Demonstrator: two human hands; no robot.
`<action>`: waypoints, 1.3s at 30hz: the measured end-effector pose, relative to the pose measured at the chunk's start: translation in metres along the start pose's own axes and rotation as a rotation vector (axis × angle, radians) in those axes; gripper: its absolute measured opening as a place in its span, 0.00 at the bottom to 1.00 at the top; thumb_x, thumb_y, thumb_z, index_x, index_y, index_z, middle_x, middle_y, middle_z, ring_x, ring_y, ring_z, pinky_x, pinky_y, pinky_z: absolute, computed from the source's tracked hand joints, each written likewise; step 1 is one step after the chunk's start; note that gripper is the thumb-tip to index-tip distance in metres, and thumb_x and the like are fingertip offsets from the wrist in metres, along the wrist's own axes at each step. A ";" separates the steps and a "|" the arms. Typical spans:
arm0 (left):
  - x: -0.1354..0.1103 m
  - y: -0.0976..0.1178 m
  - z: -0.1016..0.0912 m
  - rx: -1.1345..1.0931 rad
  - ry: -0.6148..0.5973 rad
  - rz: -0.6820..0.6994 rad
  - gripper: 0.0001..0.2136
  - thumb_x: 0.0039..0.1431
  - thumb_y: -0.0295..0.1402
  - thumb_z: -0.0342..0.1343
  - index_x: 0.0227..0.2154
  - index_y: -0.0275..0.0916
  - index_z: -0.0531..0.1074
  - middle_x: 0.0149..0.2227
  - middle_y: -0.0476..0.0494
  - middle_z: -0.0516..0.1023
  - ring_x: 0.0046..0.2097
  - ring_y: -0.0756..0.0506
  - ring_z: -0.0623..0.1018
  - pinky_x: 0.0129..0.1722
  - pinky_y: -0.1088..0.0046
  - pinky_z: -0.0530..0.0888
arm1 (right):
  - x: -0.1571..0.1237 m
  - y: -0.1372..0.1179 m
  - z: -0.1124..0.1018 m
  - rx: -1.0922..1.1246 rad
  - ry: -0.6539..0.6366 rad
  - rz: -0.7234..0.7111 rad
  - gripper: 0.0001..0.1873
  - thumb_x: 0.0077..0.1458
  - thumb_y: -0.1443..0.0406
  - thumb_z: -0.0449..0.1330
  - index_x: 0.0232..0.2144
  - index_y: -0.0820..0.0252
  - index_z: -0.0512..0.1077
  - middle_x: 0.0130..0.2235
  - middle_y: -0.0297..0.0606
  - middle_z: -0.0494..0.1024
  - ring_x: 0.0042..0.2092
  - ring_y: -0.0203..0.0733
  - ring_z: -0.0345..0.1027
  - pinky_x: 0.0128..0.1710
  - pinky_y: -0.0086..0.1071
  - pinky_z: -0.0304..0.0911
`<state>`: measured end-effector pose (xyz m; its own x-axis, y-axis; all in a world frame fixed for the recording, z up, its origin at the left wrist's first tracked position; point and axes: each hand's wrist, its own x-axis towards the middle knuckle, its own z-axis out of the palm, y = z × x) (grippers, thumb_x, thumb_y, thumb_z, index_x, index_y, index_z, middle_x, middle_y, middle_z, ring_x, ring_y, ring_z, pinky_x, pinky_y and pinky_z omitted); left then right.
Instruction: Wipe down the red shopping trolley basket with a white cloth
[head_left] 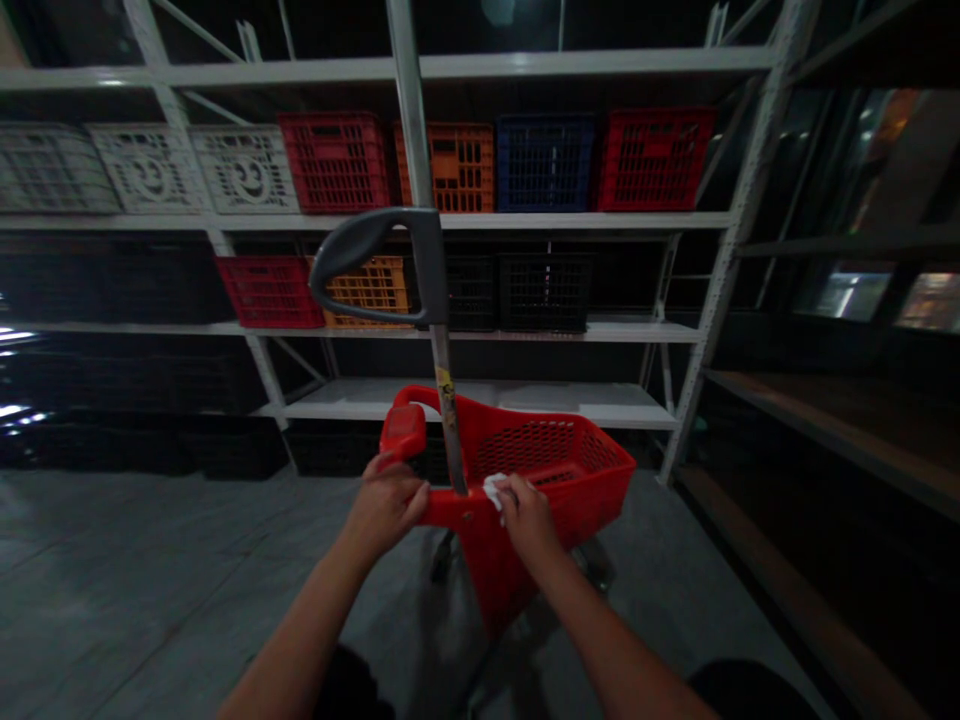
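- Right fingers [517, 497] pinched on a white cloth [493, 490], pressing it to the red rim [450, 509] of a shopping cart [525, 450]
- Left fingers [409, 495] curled over the same rim, the cloth lying to their right, nearer the right hand
- Metal pole [448, 420] rising from the rim between both hands, a grey handle [375, 250] at its top
- Cart's long axis pointing away from the person, toward red, orange and blue crates [335, 163] on white steel shelving [480, 222]

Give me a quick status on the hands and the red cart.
Left hand on rim of red shopping cart. Right hand pressing white cloth to rim. Metal pole rising between hands.
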<state>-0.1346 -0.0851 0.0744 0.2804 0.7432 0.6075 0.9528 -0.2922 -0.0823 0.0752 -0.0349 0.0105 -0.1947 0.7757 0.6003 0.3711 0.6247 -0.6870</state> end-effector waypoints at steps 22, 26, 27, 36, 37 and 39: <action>-0.004 0.019 0.018 0.317 0.149 -0.188 0.20 0.52 0.50 0.44 0.20 0.40 0.71 0.21 0.44 0.72 0.31 0.44 0.70 0.41 0.62 0.60 | -0.012 0.055 -0.015 -0.141 0.030 0.112 0.09 0.51 0.70 0.49 0.30 0.58 0.69 0.33 0.37 0.74 0.36 0.39 0.67 0.36 0.29 0.60; -0.008 0.006 0.021 0.346 0.165 -0.175 0.20 0.51 0.51 0.45 0.19 0.41 0.70 0.20 0.46 0.72 0.30 0.45 0.70 0.39 0.63 0.59 | -0.026 0.099 -0.060 -0.239 0.094 0.192 0.10 0.52 0.66 0.48 0.30 0.59 0.69 0.30 0.37 0.74 0.33 0.40 0.67 0.33 0.29 0.59; -0.008 0.003 0.022 0.353 0.174 -0.170 0.20 0.51 0.51 0.46 0.18 0.41 0.70 0.19 0.46 0.72 0.29 0.45 0.69 0.38 0.64 0.59 | -0.029 0.111 -0.072 -0.253 0.120 0.217 0.11 0.53 0.65 0.47 0.30 0.60 0.69 0.30 0.38 0.74 0.32 0.40 0.67 0.32 0.29 0.59; -0.008 0.001 0.023 0.371 0.246 -0.122 0.19 0.49 0.51 0.48 0.16 0.42 0.69 0.17 0.48 0.70 0.27 0.46 0.69 0.35 0.66 0.59 | -0.034 0.088 -0.045 -0.253 0.102 0.150 0.12 0.52 0.67 0.47 0.33 0.59 0.70 0.35 0.40 0.74 0.38 0.40 0.67 0.38 0.30 0.60; -0.008 0.001 0.022 0.373 0.248 -0.116 0.19 0.49 0.51 0.49 0.16 0.42 0.69 0.17 0.49 0.70 0.27 0.46 0.69 0.35 0.66 0.59 | -0.033 0.084 -0.040 -0.246 0.079 0.132 0.12 0.52 0.68 0.47 0.33 0.59 0.70 0.35 0.39 0.74 0.38 0.40 0.67 0.38 0.30 0.60; -0.009 0.000 0.022 0.378 0.253 -0.106 0.19 0.49 0.51 0.49 0.16 0.42 0.69 0.17 0.49 0.69 0.27 0.46 0.68 0.34 0.66 0.59 | -0.032 0.089 -0.044 -0.258 0.059 0.118 0.11 0.52 0.68 0.47 0.32 0.59 0.69 0.33 0.39 0.74 0.36 0.40 0.67 0.37 0.29 0.60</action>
<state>-0.1348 -0.0783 0.0517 0.1871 0.5729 0.7979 0.9634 0.0516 -0.2630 0.1543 -0.0083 -0.0517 -0.0858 0.8305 0.5504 0.6080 0.4814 -0.6314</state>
